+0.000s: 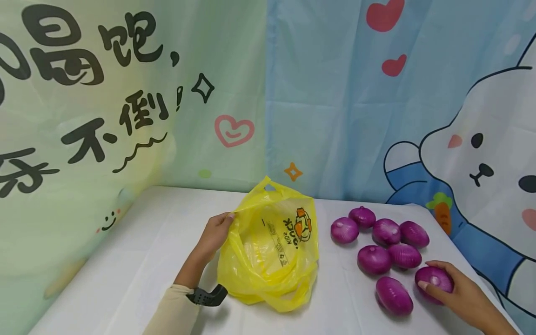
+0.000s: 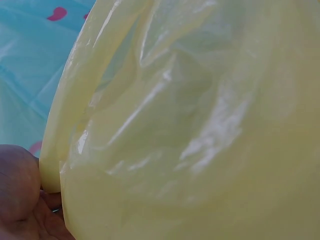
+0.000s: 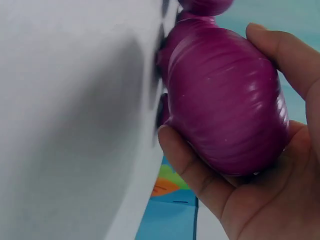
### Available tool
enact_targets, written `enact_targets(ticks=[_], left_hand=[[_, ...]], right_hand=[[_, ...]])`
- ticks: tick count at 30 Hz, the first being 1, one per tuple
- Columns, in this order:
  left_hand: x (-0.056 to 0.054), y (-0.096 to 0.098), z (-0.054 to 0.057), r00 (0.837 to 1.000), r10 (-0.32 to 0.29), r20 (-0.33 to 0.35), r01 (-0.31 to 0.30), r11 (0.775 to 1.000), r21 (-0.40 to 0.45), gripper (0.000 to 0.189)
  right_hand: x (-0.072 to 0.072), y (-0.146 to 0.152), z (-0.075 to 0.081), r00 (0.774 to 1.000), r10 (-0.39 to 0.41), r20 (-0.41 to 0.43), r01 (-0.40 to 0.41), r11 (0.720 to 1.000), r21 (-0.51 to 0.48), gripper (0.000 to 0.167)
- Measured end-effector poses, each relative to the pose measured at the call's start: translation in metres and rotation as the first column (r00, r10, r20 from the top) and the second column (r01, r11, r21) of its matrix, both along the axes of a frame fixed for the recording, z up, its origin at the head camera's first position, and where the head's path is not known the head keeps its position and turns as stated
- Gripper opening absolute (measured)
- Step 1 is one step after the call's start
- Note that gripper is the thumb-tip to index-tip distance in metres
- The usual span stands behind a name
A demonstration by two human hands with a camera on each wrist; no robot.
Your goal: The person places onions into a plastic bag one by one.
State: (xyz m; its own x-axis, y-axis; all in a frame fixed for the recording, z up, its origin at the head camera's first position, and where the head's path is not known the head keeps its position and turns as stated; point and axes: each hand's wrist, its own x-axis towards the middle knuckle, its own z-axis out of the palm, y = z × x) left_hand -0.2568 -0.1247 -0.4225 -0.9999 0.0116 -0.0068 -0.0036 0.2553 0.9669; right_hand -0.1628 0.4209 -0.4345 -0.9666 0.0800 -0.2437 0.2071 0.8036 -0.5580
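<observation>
Left fingers (image 1: 218, 227) pinch a yellow bag (image 1: 240, 279) (contents unclear) — right fingers (image 3: 196, 175) grip an onion (image 3: 225, 100).

We list: one plain white tabletop (image 1: 159, 223); one green-and-blue fabric backdrop (image 1: 310, 93), printed with bold black characters (image 1: 83, 130), a pink outlined heart (image 1: 233, 134), two solid red hearts (image 1: 384, 16), an orange four-pointed star (image 1: 293, 171), a white cartoon animal (image 1: 511, 139) and an orange carrot (image 1: 442, 217).

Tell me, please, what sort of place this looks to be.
Probably a staged indoor set rather than a real kitchen: a cartoon-printed backdrop hangs behind a white table with loose purple onions on it.
</observation>
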Motion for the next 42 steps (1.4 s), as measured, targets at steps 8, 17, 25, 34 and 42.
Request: enact_targets(ticks=[8, 17, 25, 34, 42], left_hand=[[0.001, 0.000, 0.001, 1.000, -0.004, -0.004, 0.004, 1.000, 0.005, 0.039], [0.001, 0.001, -0.001, 1.000, 0.004, 0.015, -0.005, 1.000, 0.020, 0.039], [0.000, 0.008, -0.003, 0.999, -0.037, 0.009, 0.037, 0.998, 0.041, 0.039], [0.002, 0.009, 0.000, 0.999, -0.038, -0.001, 0.038, 0.999, 0.037, 0.039], [0.001, 0.010, 0.000, 1.000, -0.029, -0.005, 0.029, 0.999, 0.020, 0.037]], right_hand=[[0.002, -0.016, 0.022, 0.989, 0.002, -0.150, -0.006, 1.000, -0.023, 0.085], [-0.009, -0.054, 0.045, 0.946, 0.015, -0.324, -0.059, 0.990, -0.126, 0.075], [-0.025, -0.089, 0.058, 0.916, 0.070, -0.396, -0.145, 0.976, -0.164, 0.071], [-0.046, -0.130, 0.069, 0.886, 0.107, -0.451, -0.227, 0.948, -0.222, 0.067], [-0.069, -0.158, 0.071, 0.907, 0.079, -0.413, -0.214, 0.932, -0.293, 0.068]])
